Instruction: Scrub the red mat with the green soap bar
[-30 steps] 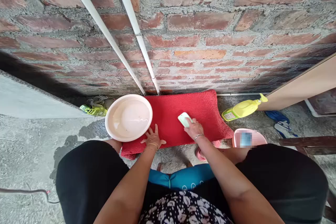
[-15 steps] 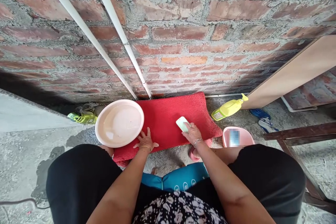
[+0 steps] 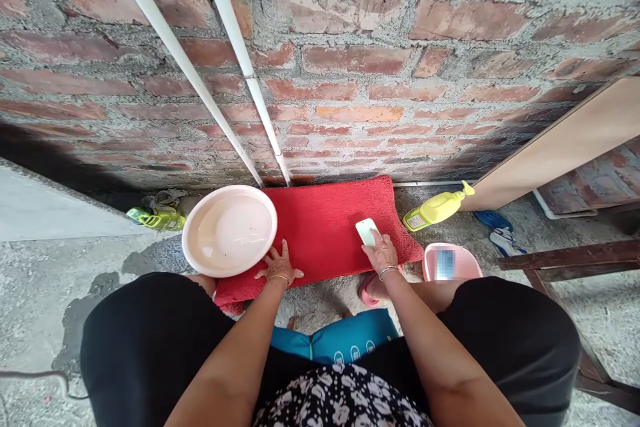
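Observation:
A red textured cloth (image 3: 320, 230) lies spread over a low surface in front of me. My left hand (image 3: 278, 265) presses flat on its near edge, fingers spread, just right of a pale pink basin (image 3: 187, 250) holding clear water. Toward the cloth's right side, my right hand (image 3: 383, 253) grips a flat, pale green block with rounded corners (image 3: 367, 230). A small dark spot shows near the block's far end; its underside, against the cloth, is hidden, so I cannot tell its exact kind.
Beyond the cloth's right end stands a yellow pump bottle (image 3: 435, 209), near a small pink tub (image 3: 470, 260). A green bottle (image 3: 157, 219) sits left of the basin. The brick wall (image 3: 350, 60) with two white pipes (image 3: 227, 17) rises behind; a wooden frame (image 3: 570, 255) stands at right.
My right hand has slid the pale green block to the right across the cloth. My left hand stays spread in the same place. The view has shifted slightly.

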Tool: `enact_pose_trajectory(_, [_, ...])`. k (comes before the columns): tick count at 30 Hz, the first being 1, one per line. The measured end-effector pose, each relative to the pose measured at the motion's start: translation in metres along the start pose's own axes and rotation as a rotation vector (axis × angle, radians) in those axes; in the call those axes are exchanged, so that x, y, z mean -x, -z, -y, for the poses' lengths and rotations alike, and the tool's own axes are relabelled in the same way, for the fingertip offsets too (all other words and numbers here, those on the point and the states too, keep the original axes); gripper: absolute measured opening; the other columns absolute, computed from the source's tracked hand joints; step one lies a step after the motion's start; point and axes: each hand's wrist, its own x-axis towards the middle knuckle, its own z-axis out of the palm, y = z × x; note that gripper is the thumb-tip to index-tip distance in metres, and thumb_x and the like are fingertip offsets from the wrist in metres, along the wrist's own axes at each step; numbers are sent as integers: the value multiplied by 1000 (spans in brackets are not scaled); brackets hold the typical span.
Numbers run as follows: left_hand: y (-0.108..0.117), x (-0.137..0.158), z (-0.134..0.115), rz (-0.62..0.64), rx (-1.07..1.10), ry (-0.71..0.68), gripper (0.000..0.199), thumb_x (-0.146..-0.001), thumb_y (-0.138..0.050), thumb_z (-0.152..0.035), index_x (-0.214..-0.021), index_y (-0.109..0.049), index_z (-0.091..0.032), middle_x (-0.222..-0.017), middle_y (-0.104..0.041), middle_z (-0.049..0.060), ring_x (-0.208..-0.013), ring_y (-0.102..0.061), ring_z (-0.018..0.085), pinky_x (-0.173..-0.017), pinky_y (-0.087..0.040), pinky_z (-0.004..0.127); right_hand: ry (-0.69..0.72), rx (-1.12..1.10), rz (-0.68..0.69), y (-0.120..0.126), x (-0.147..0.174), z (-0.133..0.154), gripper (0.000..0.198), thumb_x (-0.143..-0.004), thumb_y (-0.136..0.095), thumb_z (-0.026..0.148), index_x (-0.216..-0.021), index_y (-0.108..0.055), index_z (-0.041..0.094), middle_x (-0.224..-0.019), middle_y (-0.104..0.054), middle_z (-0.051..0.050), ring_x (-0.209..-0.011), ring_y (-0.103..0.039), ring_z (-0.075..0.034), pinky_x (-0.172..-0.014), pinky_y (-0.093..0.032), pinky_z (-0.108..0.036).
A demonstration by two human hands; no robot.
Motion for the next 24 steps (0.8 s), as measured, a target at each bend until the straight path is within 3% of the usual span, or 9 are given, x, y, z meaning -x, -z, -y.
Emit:
enact_pose_trajectory(2, [0,0,0,0,1,-5,122,-58,-70,-58,-144,13,-35,-154,13,15,-136,-4,47,-82,-35,73,-49,-11,22,-2,2,-5,58,-75,-59,46,-130,-49,28,-112,-51,-9,-94,-56,-24,-81,-42,-37])
enact_pose_trajectory(5, [-1,0,0,-4,7,-4,122,-58,-70,-58,-144,13,-35,-154,13,15,-135,-4,47,-82,-35,72,-376,-97,-69,8,-2,-34,65,-77,-55,50,-134,-45,20,-111,-52,-14,-93,-55,-28,-77,-43,-40])
enact_pose_trajectory(7, [-2,-1,0,-9,7,1,122,-58,-70,-58,-144,13,-35,-154,13,15,-135,-4,47,-82,-35,73,-483,-146,-175,15,-8,-46,68,-78,-52,51,-134,-43,12,-110,-53,-18,-97,-53,-30,-78,-43,-41])
enact_pose_trajectory(9, [-4,-2,-1,-16,6,5,122,-58,-71,-58,-144,12,-35,-154,12,15,-135,-4,47,-82,-35,73,-380,-187,-231,16,-13,-38,67,-78,-51,50,-132,-44,11,-110,-52,-17,-97,-53,-28,-81,-42,-39])
enact_pose_trajectory(11, [-5,-2,-1,-24,6,5,123,-57,-71,-58,-145,12,-35,-154,12,15,-136,-5,47,-82,-35,73,-154,-200,-202,9,-15,-8,63,-77,-54,50,-130,-48,16,-110,-52,-13,-93,-54,-23,-83,-42,-35])
enact_pose_trajectory(14, [-6,-3,-1,-33,-3,3,122,-57,-70,-59,-145,11,-35,-154,12,15,-136,-3,47,-82,-35,73,210,-49,-36,-8,-15,55,57,-78,-55,48,-129,-49,24,-111,-50,-9,-94,-53,-21,-86,-39,-33])
enact_pose_trajectory(17, [-6,-2,0,-33,-7,1,121,-58,-70,-59,-145,10,-34,-154,12,15,-136,-4,47,-81,-36,72,396,146,122,-14,-20,96,57,-80,-55,47,-133,-46,29,-117,-48,-9,-101,-50,-23,-90,-36,-35])
enact_pose_trajectory(21, [-3,-1,-1,-19,2,2,122,-58,-71,-57,-145,11,-34,-154,10,16,-136,-4,47,-82,-37,72,306,201,153,3,-35,67,55,-79,-57,47,-132,-46,33,-117,-49,-8,-103,-50,-23,-89,-36,-35])
enact_pose_trajectory(24, [-1,1,-2,-18,3,4,123,-57,-71,-58,-145,11,-34,-154,10,16,-136,-3,46,-83,-37,71,-22,97,66,19,-41,6,57,-80,-54,50,-132,-46,30,-116,-49,-8,-95,-55,-22,-82,-40,-34])
